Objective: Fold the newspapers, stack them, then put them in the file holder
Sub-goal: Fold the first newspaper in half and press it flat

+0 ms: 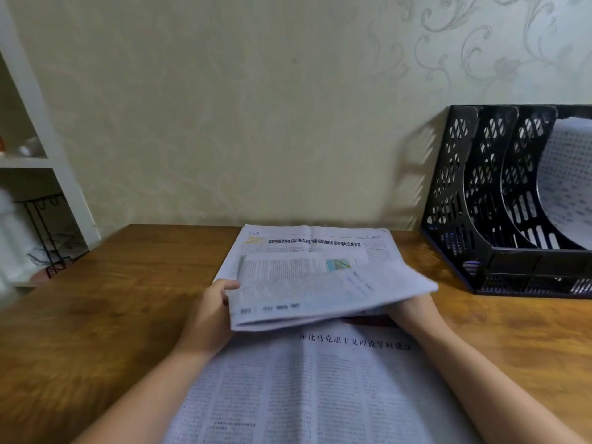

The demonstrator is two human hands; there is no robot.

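Both hands are holding a folded newspaper above the table: the left hand is pinching its left edge, and the right hand is mostly hidden under it, so its grip cannot be told. The black file holder is standing far right.

Right hand: fingers hidden under folded newspaper, grip unclear. Left hand: fingertips tucked behind paper's 9 o'clock edge. Folded paper motion-blurred, small print unreadable. Flat newspaper cut off at 6 o'clock. File holder cropped at 3 o'clock; paper inside it partly seen. Shelf at 9 o'clock cropped, its contents blurred.
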